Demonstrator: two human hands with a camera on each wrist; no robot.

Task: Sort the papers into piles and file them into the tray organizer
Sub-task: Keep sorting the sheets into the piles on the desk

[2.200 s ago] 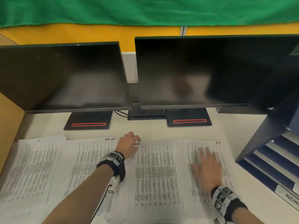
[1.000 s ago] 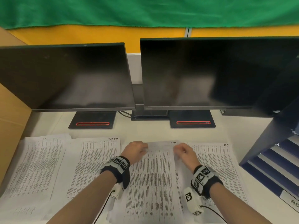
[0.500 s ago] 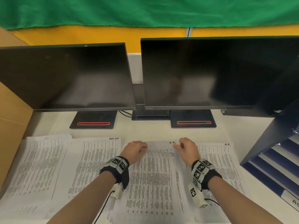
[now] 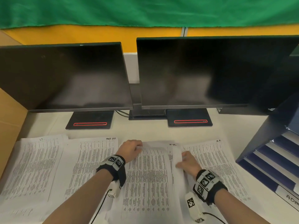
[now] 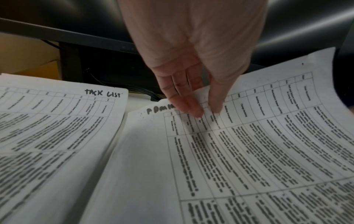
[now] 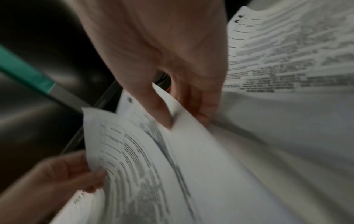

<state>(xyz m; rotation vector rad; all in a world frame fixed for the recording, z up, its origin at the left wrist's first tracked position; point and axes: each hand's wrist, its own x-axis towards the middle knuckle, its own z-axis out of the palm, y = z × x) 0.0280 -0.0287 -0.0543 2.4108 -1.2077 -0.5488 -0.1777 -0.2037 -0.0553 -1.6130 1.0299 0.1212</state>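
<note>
Several piles of printed sheets lie side by side on the desk: an "I.T." pile (image 4: 37,160), a "TASK LIST" pile (image 4: 90,159) (image 5: 57,121), a middle pile, and an "H.R." pile (image 4: 216,160). The middle pile's top sheet (image 4: 148,175) (image 5: 268,136) (image 6: 145,159) is held by both hands. My left hand (image 4: 139,147) (image 5: 207,112) pinches its far left corner, baring an "ADM…" heading underneath. Thumb and fingers of my right hand (image 4: 181,160) (image 6: 182,119) pinch its right edge, which curls up off the pile. The dark blue tray organizer (image 4: 265,143) stands at the right.
Two dark monitors (image 4: 64,75) (image 4: 210,70) on black bases stand behind the papers. A brown cardboard wall (image 4: 9,126) borders the desk on the left. The organizer's slanted shelves (image 4: 278,160) face me, one labelled "ADM…" (image 4: 292,199).
My right hand left the H.R. pile, took the middle sheet near its far right corner, then slid toward me along the right edge and raised it. My left hand stayed at the far left corner.
</note>
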